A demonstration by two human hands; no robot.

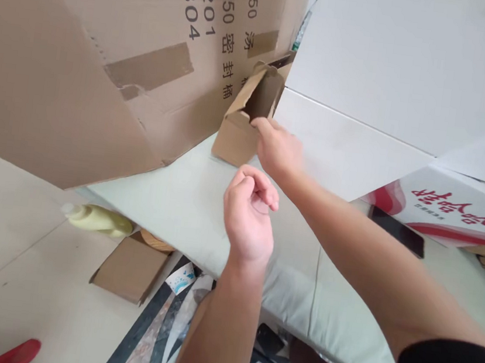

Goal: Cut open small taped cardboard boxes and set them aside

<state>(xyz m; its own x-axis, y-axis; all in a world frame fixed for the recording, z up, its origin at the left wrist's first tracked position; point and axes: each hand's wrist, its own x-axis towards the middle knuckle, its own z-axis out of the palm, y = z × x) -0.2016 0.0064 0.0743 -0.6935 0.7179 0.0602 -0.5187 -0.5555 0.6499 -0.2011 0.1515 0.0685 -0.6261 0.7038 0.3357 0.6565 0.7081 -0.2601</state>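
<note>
A small brown cardboard box (236, 139) with its top open stands on the pale green cloth-covered surface (170, 196), in the gap between the large carton and the white boxes. At its near upper edge, my right hand (279, 148) has the box wall pinched between thumb and fingers; part of the grip is hidden. My left hand (250, 212) hovers above the cloth just short of the box. Its fingers are loosely curled, with the palm partly visible and nothing in it.
A large printed carton (153, 47) rises at the left, and white boxes (353, 142) at the right. A dark phone (398, 230) lies by a red-and-white carton (451, 207). On the floor are a yellow bottle (98, 220), another cardboard box (130, 268) and a red item (18, 354).
</note>
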